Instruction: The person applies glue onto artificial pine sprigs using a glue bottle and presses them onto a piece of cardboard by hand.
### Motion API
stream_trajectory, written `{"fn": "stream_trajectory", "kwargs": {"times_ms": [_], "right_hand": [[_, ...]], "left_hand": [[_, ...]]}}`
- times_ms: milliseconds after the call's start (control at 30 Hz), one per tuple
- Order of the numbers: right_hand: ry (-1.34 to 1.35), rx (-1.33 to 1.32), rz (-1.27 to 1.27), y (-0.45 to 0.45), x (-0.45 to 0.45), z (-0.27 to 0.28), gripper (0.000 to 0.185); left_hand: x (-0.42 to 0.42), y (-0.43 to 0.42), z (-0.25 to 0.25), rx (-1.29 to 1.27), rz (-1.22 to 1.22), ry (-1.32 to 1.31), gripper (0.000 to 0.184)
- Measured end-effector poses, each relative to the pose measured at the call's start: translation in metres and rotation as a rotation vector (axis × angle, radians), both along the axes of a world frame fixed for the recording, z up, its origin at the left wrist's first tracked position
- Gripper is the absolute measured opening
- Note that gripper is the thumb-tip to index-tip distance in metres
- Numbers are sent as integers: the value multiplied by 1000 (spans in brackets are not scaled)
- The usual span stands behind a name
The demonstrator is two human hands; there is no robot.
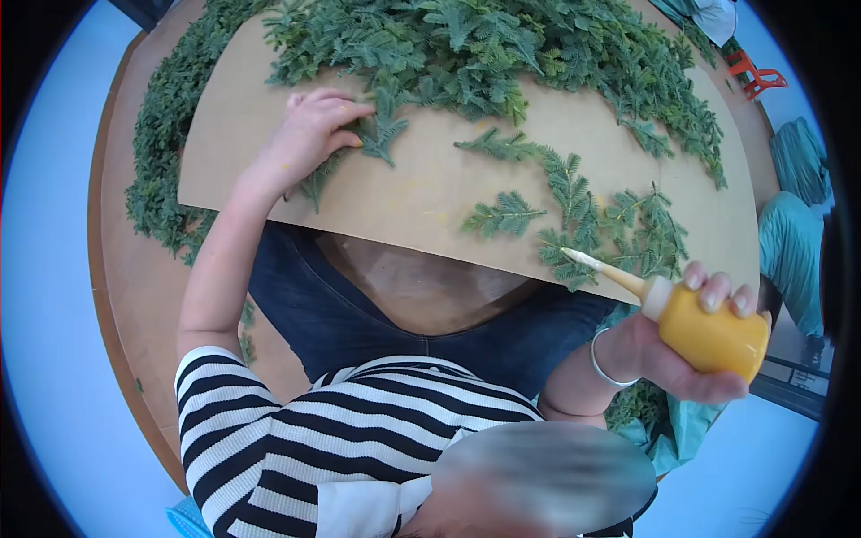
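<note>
My left hand point(318, 130) is over the left part of the tabletop, thumb and forefinger apart at a green fir sprig point(384, 130). Its fingertips reach the needles; whether they grip the stem I cannot tell. Below the palm another sprig point(316, 186) pokes out at the table's edge. My right hand point(691, 345) is wrapped round a squeeze bottle of yellow glue-like liquid point(713, 332). The bottle is tilted, its long pale nozzle point(605, 269) pointing left over the loose fir sprigs point(574, 197) on the right. Yellowish specks mark my left fingertips and the board.
A big heap of fir branches point(457, 54) covers the far side of the brown tabletop point(413, 188). More greenery point(166, 134) lies on the floor at left. An orange stool point(756, 74) stands at far right, near teal bags or cloth point(794, 242).
</note>
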State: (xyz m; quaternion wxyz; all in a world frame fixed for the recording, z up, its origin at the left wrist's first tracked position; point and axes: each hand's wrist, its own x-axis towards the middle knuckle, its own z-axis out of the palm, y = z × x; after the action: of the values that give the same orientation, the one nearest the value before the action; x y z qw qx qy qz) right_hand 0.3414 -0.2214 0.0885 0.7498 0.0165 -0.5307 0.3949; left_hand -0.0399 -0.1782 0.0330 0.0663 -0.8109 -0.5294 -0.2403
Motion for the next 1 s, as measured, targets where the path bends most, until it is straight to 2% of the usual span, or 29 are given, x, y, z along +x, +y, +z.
{"fn": "stream_trajectory", "kwargs": {"times_ms": [100,167,200,267,333,367,400,433,500,533,600,633,700,833,933,1000], "right_hand": [[-14,2,56,2,-9,-1,60],[-2,-18,65,1,-7,3,59],[11,-45,78,0,-6,5,59],[27,-61,79,1,-3,7,58],[45,-81,85,2,-5,8,57],[49,-98,79,2,-7,7,57],[52,-112,73,3,-9,7,56],[48,-110,76,5,-12,5,56],[21,-97,56,9,-19,0,57],[15,-100,54,9,-22,0,57],[28,-117,82,8,-28,0,56],[24,-117,87,8,-35,0,56],[79,-123,121,7,-52,-4,51],[6,-142,58,10,-83,-18,49],[-76,-220,-95,13,-102,-24,57],[-86,-231,-96,16,-105,-29,56]], "left_hand": [[-5,2,11,-5,-63,132,24],[-2,0,26,256,-49,66,22],[4,-5,31,255,-50,59,22],[29,-23,39,99,104,-569,17],[57,-39,27,-139,73,-966,17],[69,-46,13,-176,66,-875,15],[78,-53,3,-92,15,-546,13],[86,-60,-13,-293,67,-662,15],[91,-68,-23,-444,112,-688,19],[90,-69,-22,-448,110,-694,19],[84,-73,-16,-189,-50,-331,22],[86,-76,-18,-188,-45,-335,22],[89,-81,-23,-355,-6,-564,25],[87,-79,-29,-393,16,-601,27],[87,-78,-29,-419,17,-607,28],[87,-77,-29,-417,-7,-626,27]]}}
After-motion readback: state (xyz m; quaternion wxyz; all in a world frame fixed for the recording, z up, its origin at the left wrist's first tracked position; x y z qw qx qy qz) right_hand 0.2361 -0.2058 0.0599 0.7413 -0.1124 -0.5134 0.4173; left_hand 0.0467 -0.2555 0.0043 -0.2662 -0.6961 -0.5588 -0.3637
